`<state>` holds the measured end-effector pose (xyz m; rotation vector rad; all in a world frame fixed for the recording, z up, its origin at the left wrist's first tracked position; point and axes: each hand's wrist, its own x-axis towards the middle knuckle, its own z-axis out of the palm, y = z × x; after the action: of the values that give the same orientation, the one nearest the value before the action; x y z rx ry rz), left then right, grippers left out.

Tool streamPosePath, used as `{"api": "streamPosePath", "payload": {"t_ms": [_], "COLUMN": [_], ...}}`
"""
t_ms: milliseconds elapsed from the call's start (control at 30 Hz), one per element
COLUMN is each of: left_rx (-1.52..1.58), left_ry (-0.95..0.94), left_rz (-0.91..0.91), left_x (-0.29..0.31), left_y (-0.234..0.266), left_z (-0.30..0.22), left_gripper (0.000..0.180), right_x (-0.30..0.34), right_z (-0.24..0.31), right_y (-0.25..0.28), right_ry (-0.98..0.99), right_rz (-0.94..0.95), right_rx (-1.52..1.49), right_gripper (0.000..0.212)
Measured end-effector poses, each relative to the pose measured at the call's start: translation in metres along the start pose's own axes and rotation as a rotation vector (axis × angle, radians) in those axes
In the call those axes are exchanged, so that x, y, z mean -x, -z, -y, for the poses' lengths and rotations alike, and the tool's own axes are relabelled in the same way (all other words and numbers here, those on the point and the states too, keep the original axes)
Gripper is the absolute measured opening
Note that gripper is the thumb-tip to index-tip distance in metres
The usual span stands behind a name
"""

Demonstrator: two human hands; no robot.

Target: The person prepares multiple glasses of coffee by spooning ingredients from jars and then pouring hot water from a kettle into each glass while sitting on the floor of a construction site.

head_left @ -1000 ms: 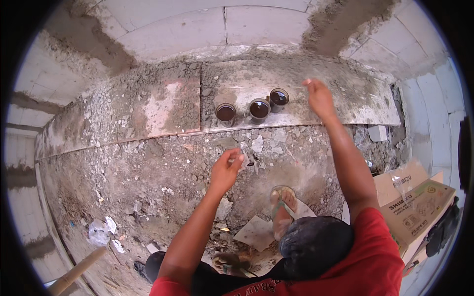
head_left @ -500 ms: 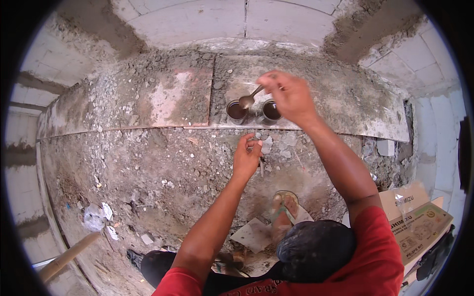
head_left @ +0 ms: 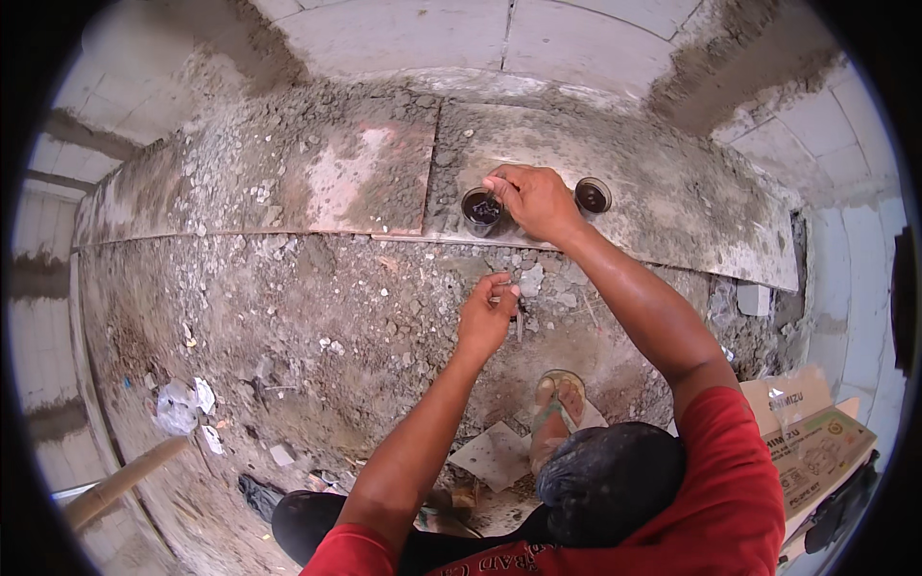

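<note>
My right hand is closed over the near-left cup, pinching a metal spoon that dips into its dark liquid. Most of the spoon is hidden by the fingers and the liquid. A second cup, also holding dark liquid, stands to the right of that hand. Both cups rest on a dusty board. Nearer to me, my left hand hovers over the rubble with fingers curled and pinched. A thin, pale piece shows beside its fingertips, too small to name.
The dirty board lies along a block wall. Rubble covers the ground in front. A cardboard box stands at the right, a crumpled plastic bag and a pole at the left. My sandalled foot is near the middle.
My right hand has lowered the spoon from above and between the cups into the left one. The right cup now stands farther right, away from the other. The view has shifted slightly.
</note>
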<state>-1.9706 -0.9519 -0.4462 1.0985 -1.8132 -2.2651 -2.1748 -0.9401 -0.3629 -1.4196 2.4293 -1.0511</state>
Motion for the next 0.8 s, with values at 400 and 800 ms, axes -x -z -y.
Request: {"api": "streamPosePath", "payload": {"t_ms": [400, 800], "left_rx": [-0.004, 0.056], "left_ry": [-0.02, -0.149], "left_rz": [0.008, -0.003], "left_x": [-0.004, -0.028], "left_y": [-0.006, -0.023], "left_z": [-0.022, -0.039], "left_gripper": [0.042, 0.07], "right_x": [-0.011, -0.007], "right_z": [-0.002, -0.013], "right_y": [-0.002, 0.031], "right_ry": [-0.074, -0.213], "right_rz": [0.207, 0.126], "right_rx": [-0.041, -0.141], "right_gripper": [0.035, 0.04]}}
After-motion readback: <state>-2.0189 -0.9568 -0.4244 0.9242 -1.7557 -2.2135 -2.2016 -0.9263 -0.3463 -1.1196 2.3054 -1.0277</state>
